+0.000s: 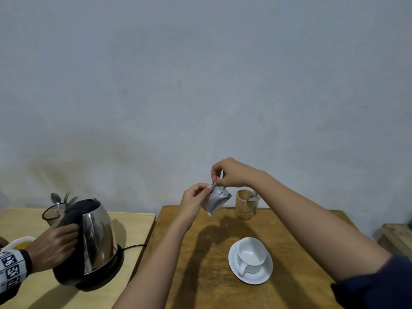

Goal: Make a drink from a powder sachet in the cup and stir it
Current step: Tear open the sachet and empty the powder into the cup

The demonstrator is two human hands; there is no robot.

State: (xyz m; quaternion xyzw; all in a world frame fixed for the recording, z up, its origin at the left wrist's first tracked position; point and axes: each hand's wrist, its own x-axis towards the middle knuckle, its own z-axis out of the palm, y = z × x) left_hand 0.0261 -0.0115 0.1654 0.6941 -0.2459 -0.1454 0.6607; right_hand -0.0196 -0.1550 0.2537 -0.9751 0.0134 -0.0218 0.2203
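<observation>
Both hands, left hand (193,198) and right hand (229,173), pinch small silver foil sachet (216,201), tearing top; next: tip over empty white ceramic cup (251,255)

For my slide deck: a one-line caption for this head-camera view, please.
Both hands, left and right, tear a silver sachet above a wooden table, white cup waiting.

A plain home tea corner — two small wooden tables (278,286) pushed against a bare, stained grey wall (200,74). An electric kettle (95,237) on its corded base, a white cup (250,255) on a saucer (265,276), and a wooden holder (244,206) with spoons suggest it.
</observation>
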